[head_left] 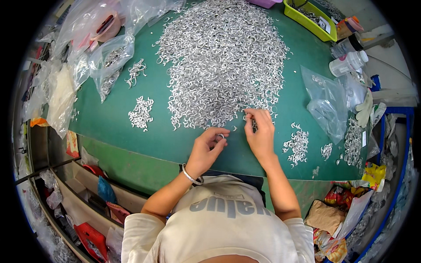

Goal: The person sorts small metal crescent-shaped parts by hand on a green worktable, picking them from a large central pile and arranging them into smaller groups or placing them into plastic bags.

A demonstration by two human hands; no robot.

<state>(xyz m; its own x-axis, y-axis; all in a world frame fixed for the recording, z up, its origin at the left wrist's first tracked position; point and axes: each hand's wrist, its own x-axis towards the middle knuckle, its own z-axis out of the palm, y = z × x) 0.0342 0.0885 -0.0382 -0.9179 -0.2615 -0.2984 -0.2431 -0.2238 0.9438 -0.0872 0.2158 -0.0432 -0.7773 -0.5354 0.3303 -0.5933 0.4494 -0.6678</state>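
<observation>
A large heap of small crescent-shaped silver metal pieces [223, 57] covers the middle of the green tabletop [153, 79]. My left hand [208, 147] is closed just short of the heap's near edge, with a small curved silver metal piece [220, 136] pinched between thumb and fingers. At the heap's near right edge is my right hand [260, 133], fingertips together among the pieces. Some silver bits show under its curled fingers, but exactly what its fingertips grip is too small to make out. One loose piece [234, 129] lies between the hands.
Smaller piles sit left [141, 114] and right [296, 144]. Clear plastic bags [326, 103] lie at both sides. A yellow-green basket [311, 19] and a white bottle [348, 63] stand at the far right. A pink container [107, 28] is far left.
</observation>
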